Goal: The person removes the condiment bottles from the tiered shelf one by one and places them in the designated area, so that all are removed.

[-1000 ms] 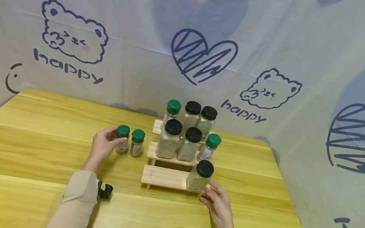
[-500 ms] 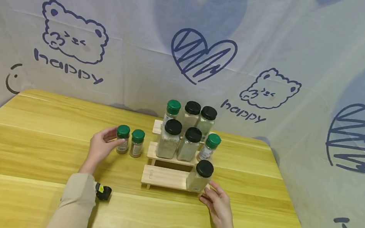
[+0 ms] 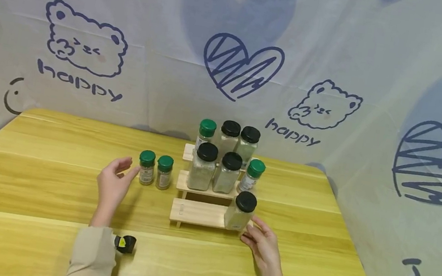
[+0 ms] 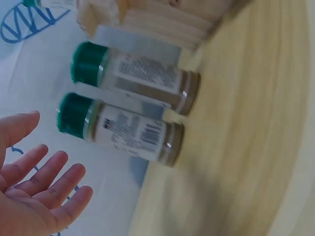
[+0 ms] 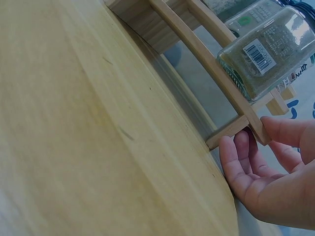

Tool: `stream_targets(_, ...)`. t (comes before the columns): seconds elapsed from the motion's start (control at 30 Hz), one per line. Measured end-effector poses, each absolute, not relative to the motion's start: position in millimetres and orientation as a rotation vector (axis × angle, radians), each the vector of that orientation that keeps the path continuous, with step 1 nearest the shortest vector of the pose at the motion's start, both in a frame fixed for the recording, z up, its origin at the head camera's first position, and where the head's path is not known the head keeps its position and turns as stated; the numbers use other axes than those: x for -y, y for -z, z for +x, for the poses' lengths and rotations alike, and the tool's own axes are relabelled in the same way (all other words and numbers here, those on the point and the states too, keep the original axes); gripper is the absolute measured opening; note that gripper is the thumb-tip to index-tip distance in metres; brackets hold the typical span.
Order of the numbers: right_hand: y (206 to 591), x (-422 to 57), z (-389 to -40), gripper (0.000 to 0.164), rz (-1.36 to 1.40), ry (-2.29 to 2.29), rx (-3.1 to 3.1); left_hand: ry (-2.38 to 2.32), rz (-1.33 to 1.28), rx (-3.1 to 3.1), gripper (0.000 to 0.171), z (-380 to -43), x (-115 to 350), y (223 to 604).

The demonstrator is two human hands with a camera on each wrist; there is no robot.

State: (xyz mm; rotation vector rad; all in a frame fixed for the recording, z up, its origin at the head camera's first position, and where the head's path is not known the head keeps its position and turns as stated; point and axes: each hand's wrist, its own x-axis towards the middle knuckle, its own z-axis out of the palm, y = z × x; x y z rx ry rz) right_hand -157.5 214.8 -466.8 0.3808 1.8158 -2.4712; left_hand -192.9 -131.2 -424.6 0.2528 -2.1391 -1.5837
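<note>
The left grip (image 3: 113, 184), a bare hand, has its fingers spread and holds nothing; it is just beside a green-lidded jar (image 3: 146, 174). A second green-lidded jar (image 3: 163, 179) stands next to that one, both upright on the bench (image 3: 178, 264), left of the rack. The right grip (image 3: 266, 246) pinches the right end of the lowest tier of the rack (image 3: 199, 213), thumb at the plank's end and fingers bent by its leg.

At that end of the lowest tier stands a black-lidded jar (image 3: 237, 218). The middle tier bears two black-lidded jars (image 3: 200, 176) and, on the right, a green-lidded one; the top tier, partly hidden, has a green-lidded jar at left and two black-lidded ones. Behind the bench hangs a pale cloth (image 3: 169, 22) with blue hearts, bear faces and the word "happy". Both arms wear beige sleeves (image 3: 91, 256).
</note>
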Motion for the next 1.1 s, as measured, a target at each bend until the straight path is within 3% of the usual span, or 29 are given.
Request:
stream_targets(0.6, 467.9, -214.0, -157.5, 0.039, 0.383, 2.487, -1.797, 1.449, 0.058, 1.952, 0.012, -176.2, 93.7, 408.4)
stream_targets(0.8, 467.6, -214.2, -158.0, 0.040, 0.378, 2.487, -1.794, 1.503, -0.040, 1.938, 0.008, -159.3, 72.5, 383.5)
stream_targets(1.1, 467.7, -214.8, -158.2, 0.042, 0.369, 2.485, -1.790, 1.555, -0.180, 1.975, 0.007, -164.5, 44.5, 395.4)
